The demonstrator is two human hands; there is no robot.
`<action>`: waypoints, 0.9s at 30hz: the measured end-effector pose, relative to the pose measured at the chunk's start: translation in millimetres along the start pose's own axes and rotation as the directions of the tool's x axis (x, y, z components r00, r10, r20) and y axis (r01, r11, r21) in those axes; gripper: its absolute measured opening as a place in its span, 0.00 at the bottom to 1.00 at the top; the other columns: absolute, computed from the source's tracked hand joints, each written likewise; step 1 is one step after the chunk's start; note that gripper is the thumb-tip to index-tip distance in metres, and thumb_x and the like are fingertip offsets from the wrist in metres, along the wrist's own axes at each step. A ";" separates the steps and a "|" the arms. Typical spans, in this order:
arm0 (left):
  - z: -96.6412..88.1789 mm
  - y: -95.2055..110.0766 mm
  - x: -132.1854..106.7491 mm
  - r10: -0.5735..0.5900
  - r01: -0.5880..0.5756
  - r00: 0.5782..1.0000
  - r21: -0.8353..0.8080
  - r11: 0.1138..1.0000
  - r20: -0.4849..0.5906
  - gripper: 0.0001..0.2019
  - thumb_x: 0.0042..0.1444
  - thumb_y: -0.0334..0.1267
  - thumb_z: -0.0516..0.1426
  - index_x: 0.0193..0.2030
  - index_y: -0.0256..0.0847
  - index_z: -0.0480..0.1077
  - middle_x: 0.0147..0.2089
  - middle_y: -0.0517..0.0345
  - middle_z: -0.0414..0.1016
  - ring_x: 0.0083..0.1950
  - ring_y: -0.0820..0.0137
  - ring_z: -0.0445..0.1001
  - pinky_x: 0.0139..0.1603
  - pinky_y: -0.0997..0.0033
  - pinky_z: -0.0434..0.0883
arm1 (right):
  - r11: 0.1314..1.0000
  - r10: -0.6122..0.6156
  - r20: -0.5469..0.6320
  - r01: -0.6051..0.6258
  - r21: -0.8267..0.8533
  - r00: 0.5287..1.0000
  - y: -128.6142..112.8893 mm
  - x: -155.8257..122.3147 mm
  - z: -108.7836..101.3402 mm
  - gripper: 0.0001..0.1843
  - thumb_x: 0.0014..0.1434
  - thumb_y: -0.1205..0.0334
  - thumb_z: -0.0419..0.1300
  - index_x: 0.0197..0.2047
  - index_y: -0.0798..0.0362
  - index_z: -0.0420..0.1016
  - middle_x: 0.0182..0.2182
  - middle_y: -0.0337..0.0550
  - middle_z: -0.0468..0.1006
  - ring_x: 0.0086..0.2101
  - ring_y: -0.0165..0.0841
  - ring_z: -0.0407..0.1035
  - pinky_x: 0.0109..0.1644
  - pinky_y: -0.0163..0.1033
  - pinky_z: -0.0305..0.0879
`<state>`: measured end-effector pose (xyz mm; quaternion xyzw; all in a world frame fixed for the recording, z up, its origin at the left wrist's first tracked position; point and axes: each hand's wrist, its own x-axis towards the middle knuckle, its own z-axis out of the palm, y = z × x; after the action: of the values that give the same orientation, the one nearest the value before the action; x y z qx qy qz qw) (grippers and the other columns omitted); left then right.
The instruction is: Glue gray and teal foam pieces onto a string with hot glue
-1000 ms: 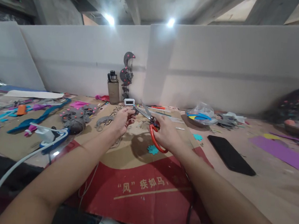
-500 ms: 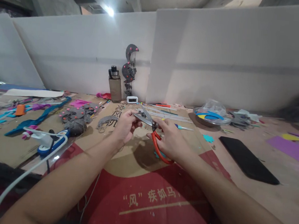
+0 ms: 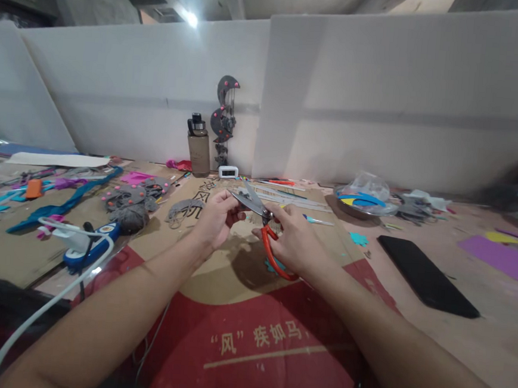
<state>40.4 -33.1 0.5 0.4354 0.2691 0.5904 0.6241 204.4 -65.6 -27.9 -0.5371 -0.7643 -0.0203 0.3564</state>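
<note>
My right hand (image 3: 297, 242) grips red-handled scissors (image 3: 268, 238), whose steel blades point up and left, apart at the tips. My left hand (image 3: 216, 217) is pinched on a small grey piece (image 3: 241, 192) held at the blades; the piece is too small to make out clearly. Both hands hover above the brown and red cardboard sheet (image 3: 248, 330) on the table. A small teal foam cutout (image 3: 272, 267) lies under my right hand, mostly hidden.
A black phone (image 3: 426, 284) lies to the right. A bottle (image 3: 199, 145) and a grey hanging ornament (image 3: 223, 119) stand at the white back wall. Grey and blue foam shapes (image 3: 133, 199), a glue gun with white cable (image 3: 80, 243) lie left; a bowl (image 3: 363, 202) and purple sheet (image 3: 502, 259) right.
The view shifted down and left a second ago, then steadied. My hands stayed together at the scissors, with the blades nudged slightly against the small grey piece.
</note>
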 end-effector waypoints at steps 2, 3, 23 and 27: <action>0.0 0.1 -0.1 0.002 -0.002 1.000 0.008 1.000 -0.009 0.06 0.41 0.31 0.61 0.26 0.36 0.66 0.27 0.60 0.71 0.26 0.78 0.68 0.25 0.79 0.63 | 1.000 -0.009 -0.005 0.009 0.000 1.000 0.0 0.2 0.2 0.28 0.55 0.47 0.57 0.57 0.45 0.63 0.38 0.46 0.66 0.35 0.35 0.63 0.38 0.38 0.61; -0.2 0.0 0.0 0.003 -0.003 1.000 0.010 1.000 -0.010 0.06 0.41 0.31 0.61 0.26 0.36 0.66 0.26 0.60 0.71 0.26 0.78 0.68 0.25 0.78 0.63 | 1.000 -0.012 -0.006 0.012 0.001 1.000 -0.1 0.3 0.0 0.28 0.55 0.48 0.57 0.57 0.45 0.63 0.38 0.46 0.66 0.35 0.35 0.63 0.38 0.38 0.61; -4.1 -1.8 4.2 -0.015 0.015 1.000 0.023 1.000 0.017 0.06 0.40 0.30 0.61 0.26 0.36 0.67 0.26 0.58 0.73 0.27 0.76 0.71 0.26 0.78 0.63 | 1.000 -0.006 0.027 0.006 0.027 1.000 -1.5 0.1 -1.9 0.26 0.56 0.49 0.56 0.57 0.45 0.64 0.34 0.44 0.67 0.30 0.32 0.62 0.33 0.35 0.57; -3.9 -0.9 4.1 -0.018 0.018 1.000 0.022 1.000 0.000 0.07 0.39 0.30 0.61 0.26 0.36 0.67 0.27 0.58 0.74 0.27 0.75 0.71 0.25 0.78 0.63 | 1.000 -0.009 0.025 0.008 0.028 1.000 -1.4 0.5 -2.0 0.26 0.56 0.50 0.56 0.57 0.47 0.65 0.33 0.44 0.68 0.30 0.32 0.62 0.34 0.35 0.58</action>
<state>38.2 -28.3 -1.4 0.4399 0.2797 0.5816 0.6245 204.2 -66.6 -25.6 -0.5290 -0.7713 -0.0046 0.3539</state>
